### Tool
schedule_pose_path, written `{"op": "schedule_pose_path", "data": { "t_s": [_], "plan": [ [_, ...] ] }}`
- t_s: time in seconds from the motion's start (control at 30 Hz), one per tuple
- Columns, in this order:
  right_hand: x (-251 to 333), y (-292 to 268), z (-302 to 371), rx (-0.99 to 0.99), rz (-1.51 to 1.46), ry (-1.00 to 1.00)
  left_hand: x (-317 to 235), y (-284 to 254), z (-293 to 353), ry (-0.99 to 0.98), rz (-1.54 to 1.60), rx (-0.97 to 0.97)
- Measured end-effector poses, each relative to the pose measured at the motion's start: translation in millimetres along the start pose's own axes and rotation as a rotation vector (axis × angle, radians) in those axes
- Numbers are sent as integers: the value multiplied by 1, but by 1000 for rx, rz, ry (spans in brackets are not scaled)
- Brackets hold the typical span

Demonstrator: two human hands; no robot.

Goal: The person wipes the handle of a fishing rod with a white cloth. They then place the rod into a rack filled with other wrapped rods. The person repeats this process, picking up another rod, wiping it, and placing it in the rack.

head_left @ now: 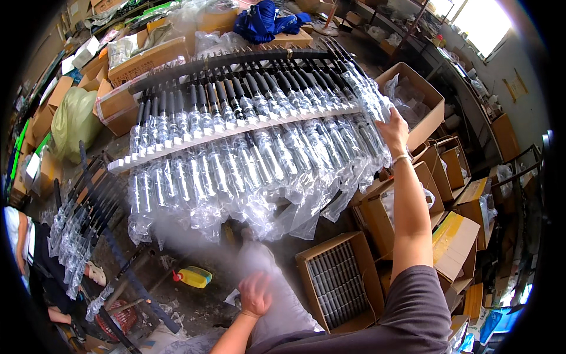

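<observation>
Several black rods (259, 85) with dark foam grips stand in a long row before me, their lower parts in clear plastic sleeves (265, 159). A white notched strip (236, 127) runs across the row, and a dark bar (236, 59) lies behind their upper ends. At the row's right end my right hand (393, 128) is closed around a plastic-sleeved rod (368, 94). My left hand (255, 295) hangs low over my light trouser leg, away from the rods. Motion blurs its fingers, so whether they hold anything is unclear.
An open carton of grey cylindrical pieces (339, 283) sits by my right leg. More cartons (418, 100) crowd the right side. A yellow bottle (193, 277) lies on the floor at left, near another rack of sleeved rods (79, 224). Another person (29, 253) is at far left.
</observation>
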State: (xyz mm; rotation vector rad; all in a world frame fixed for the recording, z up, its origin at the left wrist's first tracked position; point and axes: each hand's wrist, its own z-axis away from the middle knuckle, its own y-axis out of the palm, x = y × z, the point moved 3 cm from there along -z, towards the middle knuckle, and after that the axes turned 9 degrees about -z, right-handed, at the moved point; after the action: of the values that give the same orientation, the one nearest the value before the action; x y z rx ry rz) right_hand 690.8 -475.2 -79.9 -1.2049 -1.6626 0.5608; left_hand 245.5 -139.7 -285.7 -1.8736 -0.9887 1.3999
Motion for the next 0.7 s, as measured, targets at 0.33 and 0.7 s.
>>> {"op": "schedule_pose_path", "data": {
  "t_s": [0.33, 0.7],
  "plan": [
    [-33, -6, 105, -25, -901, 219, 2, 4, 4, 14, 6, -6],
    [-70, 33, 86, -204, -1534, 800, 0, 2, 2, 28, -13, -21]
  ]
}}
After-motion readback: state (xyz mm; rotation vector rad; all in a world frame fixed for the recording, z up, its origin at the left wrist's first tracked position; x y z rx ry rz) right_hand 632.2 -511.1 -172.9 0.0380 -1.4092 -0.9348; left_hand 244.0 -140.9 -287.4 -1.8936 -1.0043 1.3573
